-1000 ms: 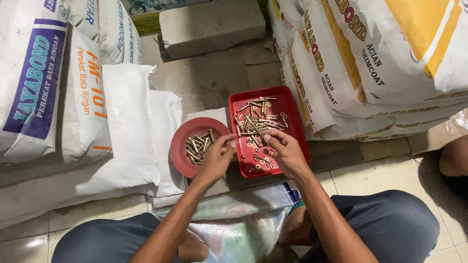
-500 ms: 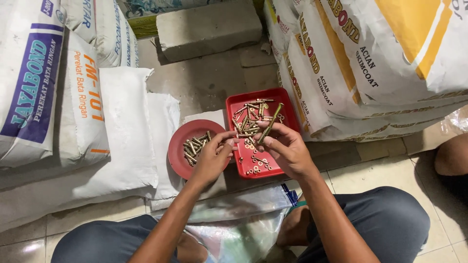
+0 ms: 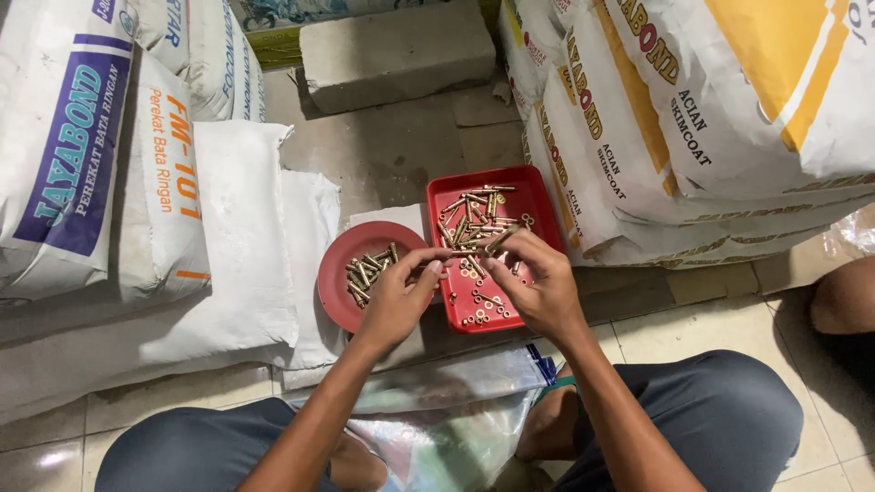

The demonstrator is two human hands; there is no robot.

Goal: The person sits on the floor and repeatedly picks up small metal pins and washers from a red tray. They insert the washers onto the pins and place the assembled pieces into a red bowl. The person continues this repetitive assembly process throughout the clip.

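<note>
A red rectangular tray [image 3: 538,205] on the floor holds several brass-coloured bolts at its far end and small washers and nuts nearer me. Left of it sits a round red bowl [image 3: 337,282] with several more bolts. My left hand [image 3: 397,296] hovers over the bowl's right edge, fingertips pinched on a small piece. My right hand [image 3: 538,282] is over the tray and grips a bolt [image 3: 497,241] between thumb and fingers. The two hands' fingertips nearly meet above the tray's left rim.
Large white cement sacks [image 3: 100,173] are stacked on the left, and more sacks [image 3: 693,118] on the right. A grey concrete block [image 3: 396,50] lies beyond the tray. A clear plastic bag [image 3: 437,428] rests between my knees. Another person's knee [image 3: 843,296] shows at the right edge.
My right hand lifted a bolt from the tray and drew it toward my left hand. My left hand rose off the bowl, and the fingertips came together.
</note>
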